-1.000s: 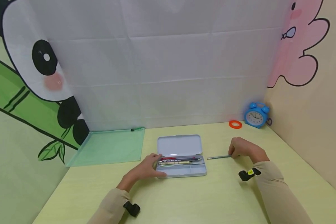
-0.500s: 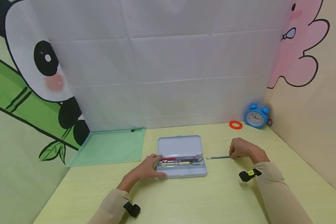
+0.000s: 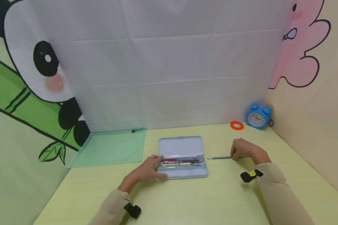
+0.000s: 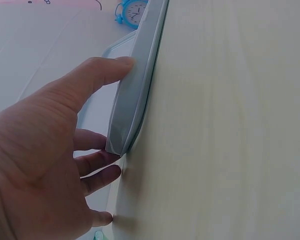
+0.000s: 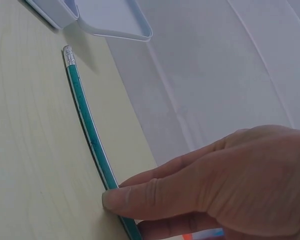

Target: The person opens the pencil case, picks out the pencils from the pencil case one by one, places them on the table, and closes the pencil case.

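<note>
A pale lilac pencil case lies unfolded on the table, its lid tipped back and several pens inside. My left hand holds the case's left end, thumb on the front wall and other fingers around the left side. The left wrist view shows the thumb pressed on the case wall. To the right of the case, my right hand pinches a green pencil between thumb and fingers. Its metal-capped end points at the case, lying along the tabletop; the other end is hidden by the hand.
A translucent green zip pouch lies at the back left. At the back right are an orange-red ring and a blue alarm clock. Behind the table hangs a white cloth, and a wall borders the right side.
</note>
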`<state>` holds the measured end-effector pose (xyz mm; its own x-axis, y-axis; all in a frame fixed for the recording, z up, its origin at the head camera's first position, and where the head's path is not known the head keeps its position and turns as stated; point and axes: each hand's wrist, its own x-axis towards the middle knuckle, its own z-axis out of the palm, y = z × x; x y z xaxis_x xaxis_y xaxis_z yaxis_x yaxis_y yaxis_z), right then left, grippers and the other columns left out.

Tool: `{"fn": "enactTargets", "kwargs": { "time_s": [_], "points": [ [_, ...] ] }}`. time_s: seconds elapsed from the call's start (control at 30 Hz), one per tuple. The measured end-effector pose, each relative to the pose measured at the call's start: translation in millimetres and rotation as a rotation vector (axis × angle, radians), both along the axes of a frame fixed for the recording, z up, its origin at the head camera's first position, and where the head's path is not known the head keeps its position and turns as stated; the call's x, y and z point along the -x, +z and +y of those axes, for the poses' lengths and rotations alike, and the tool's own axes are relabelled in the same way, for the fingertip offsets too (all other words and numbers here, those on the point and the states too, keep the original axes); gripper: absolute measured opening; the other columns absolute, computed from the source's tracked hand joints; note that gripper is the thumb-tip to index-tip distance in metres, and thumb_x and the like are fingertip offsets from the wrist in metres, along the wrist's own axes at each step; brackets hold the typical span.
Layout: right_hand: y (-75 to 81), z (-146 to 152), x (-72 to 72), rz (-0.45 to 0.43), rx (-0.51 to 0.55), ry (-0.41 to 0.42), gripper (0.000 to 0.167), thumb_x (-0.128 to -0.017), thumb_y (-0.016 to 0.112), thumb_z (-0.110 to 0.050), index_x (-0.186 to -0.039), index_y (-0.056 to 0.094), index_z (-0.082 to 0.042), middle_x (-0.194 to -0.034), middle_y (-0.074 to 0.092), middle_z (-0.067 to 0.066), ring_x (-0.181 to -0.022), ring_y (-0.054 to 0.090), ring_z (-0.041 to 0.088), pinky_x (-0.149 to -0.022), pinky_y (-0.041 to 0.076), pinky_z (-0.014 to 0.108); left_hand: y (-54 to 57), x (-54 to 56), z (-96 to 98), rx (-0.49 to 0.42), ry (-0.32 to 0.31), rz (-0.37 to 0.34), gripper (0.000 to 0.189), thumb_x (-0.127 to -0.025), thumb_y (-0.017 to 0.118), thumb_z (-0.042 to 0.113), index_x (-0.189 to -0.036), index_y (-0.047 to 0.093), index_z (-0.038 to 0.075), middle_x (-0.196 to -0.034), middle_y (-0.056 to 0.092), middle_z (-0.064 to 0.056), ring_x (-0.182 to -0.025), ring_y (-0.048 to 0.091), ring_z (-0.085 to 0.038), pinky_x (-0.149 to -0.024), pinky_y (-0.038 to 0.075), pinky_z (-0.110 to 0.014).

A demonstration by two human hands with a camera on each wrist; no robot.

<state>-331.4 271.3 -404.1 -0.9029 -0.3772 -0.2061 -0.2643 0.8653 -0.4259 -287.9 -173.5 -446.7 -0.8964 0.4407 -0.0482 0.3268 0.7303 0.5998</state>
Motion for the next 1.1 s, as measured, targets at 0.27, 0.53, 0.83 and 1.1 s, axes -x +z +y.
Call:
{"fn": "enactTargets", "kwargs": {
  "time_s": [0.27, 0.53, 0.83, 1.1],
  "points": [
    [0.2, 0, -0.6, 0.004, 0.002, 0.004, 0.012, -0.08, 0.08, -0.003, -0.092, 0.077, -0.003, -0.085, 0.068, 0.0, -0.075, 0.057, 0.017, -0.075, 0.054, 0.037, -0.4, 0.2, -0.2, 0.004, -0.003, 0.003, 0.1, -0.077, 0.084, 0.047, -0.154, 0.037, 0.004, -0.145, 0.043, -0.018, -0.125, 0.043, -0.031, -0.103, 0.04, -0.055],
    [0.2, -1, -0.3, 0.0, -0.004, 0.004, 0.013, -0.081, 0.08, -0.004, -0.093, 0.077, -0.003, -0.086, 0.069, 0.001, -0.076, 0.057, 0.018, -0.077, 0.054, 0.038, 0.0, 0.4, -0.6, -0.002, -0.012, 0.004, 0.1, -0.077, 0.084, 0.047, -0.154, 0.037, 0.003, -0.144, 0.043, -0.017, -0.123, 0.043, -0.03, -0.102, 0.04, -0.054],
    [2.8, -5, 1.6, 0.055, 0.013, 0.042, 0.012, -0.085, 0.078, -0.007, -0.096, 0.078, -0.003, -0.089, 0.07, 0.002, -0.08, 0.059, 0.019, -0.08, 0.054, 0.041, -0.8, -0.2, 0.0, 0.005, -0.003, 0.001, 0.1, -0.077, 0.084, 0.047, -0.154, 0.038, 0.004, -0.146, 0.043, -0.018, -0.125, 0.043, -0.032, -0.104, 0.039, -0.055],
    [18.7, -29, -2.9, 0.159, 0.036, 0.14, 0.02, -0.089, 0.072, -0.003, -0.108, 0.074, 0.003, -0.094, 0.071, 0.003, -0.083, 0.061, 0.019, -0.08, 0.055, 0.039, -0.5, 0.7, -0.5, -0.002, -0.005, 0.003, 0.099, -0.077, 0.084, 0.047, -0.154, 0.038, 0.004, -0.145, 0.043, -0.017, -0.125, 0.043, -0.031, -0.103, 0.04, -0.054]
  ]
}}
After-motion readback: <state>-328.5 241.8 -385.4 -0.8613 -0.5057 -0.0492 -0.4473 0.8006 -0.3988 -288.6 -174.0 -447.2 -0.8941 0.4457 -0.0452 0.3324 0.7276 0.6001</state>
